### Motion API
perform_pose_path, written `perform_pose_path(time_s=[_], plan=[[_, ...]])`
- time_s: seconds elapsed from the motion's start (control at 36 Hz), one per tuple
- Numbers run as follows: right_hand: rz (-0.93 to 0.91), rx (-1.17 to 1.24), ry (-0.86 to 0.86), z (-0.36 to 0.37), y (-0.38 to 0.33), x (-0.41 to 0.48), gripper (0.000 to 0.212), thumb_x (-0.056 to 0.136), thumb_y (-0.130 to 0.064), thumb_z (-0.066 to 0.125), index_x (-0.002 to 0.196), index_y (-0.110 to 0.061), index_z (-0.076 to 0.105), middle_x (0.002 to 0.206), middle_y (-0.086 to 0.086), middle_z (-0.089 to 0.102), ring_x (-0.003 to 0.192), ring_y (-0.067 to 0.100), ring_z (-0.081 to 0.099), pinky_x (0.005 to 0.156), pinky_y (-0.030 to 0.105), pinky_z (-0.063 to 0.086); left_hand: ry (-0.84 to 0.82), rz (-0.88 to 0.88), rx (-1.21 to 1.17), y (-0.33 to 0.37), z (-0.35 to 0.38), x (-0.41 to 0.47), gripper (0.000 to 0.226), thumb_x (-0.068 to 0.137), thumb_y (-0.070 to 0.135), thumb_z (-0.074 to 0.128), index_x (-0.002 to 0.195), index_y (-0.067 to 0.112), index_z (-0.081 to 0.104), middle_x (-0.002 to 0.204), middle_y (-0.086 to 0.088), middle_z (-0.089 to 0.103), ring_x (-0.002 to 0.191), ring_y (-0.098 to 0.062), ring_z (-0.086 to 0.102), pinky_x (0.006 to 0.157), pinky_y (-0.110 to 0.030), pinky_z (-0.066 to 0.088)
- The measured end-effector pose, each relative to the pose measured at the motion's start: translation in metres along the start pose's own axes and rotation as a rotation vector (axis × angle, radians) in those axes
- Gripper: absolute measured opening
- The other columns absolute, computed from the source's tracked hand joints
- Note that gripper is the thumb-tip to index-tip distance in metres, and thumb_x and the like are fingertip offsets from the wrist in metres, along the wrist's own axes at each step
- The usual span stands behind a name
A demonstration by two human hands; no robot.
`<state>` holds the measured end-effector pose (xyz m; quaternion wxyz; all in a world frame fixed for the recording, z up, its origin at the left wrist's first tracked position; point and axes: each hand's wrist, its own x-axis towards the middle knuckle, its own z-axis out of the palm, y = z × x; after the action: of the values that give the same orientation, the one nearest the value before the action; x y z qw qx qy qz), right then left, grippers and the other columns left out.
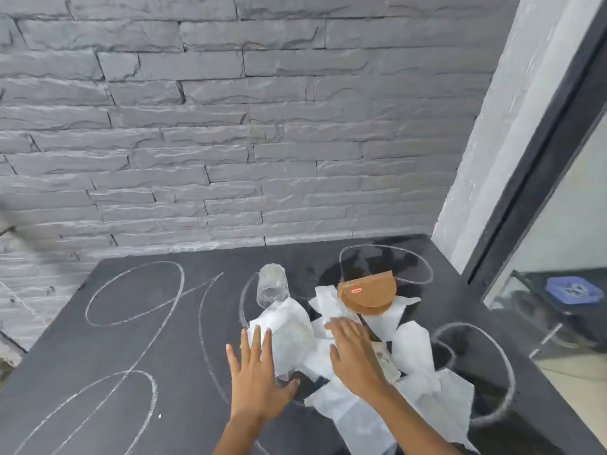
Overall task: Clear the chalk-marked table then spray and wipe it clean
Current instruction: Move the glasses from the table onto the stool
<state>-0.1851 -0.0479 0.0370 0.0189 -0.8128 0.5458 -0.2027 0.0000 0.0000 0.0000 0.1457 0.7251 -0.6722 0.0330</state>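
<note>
A black table [98, 372] carries white chalk loops and lines [131, 293]. On its right half lies a heap of white tissue sheets [417, 356]. A clear plastic cup [272, 285] lies tilted at the heap's far left edge. A brown half-round paper box [369, 292] with a red label rests on the sheets behind. My left hand [254, 376] lies flat with fingers spread at the heap's left edge, fingertips over a sheet. My right hand [356, 353] rests palm down on the middle of the heap, fingers apart.
A grey stone-brick wall [230, 126] stands right behind the table. At the right, a grey pillar [492, 133] and a dark-framed glass pane [558, 198] border the table's edge. A small printed card [384, 356] peeks from under the tissues.
</note>
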Motion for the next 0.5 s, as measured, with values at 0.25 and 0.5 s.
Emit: perform_pose_path(time_s=[0.25,0.5], plan=[[-0.315,-0.082,-0.231,0.021,0.004,0.096,0.08,0.055,0.021,0.068,0.129,-0.003,0.053,0.136,0.019,0.05,0.123,0.037,0.049,0.101,0.048,0.04,-0.038,-0.079,-0.167,-0.003,0.03,0.012,0.098,0.038,0.046,0.083,0.122,0.015,0.043,0.114,-0.004,0.062,0.11,-0.028,0.056,0.103,-0.06,0.033],[-0.95,-0.674,-0.28,0.072,-0.008,0.199,0.078,0.092,-0.011,0.051,0.15,-0.03,0.002,0.159,0.004,0.008,0.143,0.026,0.019,0.108,0.042,0.034,-0.015,-0.153,-0.298,-0.001,0.049,0.007,0.089,0.046,0.054,0.08,0.122,0.029,0.041,0.116,0.004,0.057,0.119,-0.022,0.047,0.106,-0.06,0.028]])
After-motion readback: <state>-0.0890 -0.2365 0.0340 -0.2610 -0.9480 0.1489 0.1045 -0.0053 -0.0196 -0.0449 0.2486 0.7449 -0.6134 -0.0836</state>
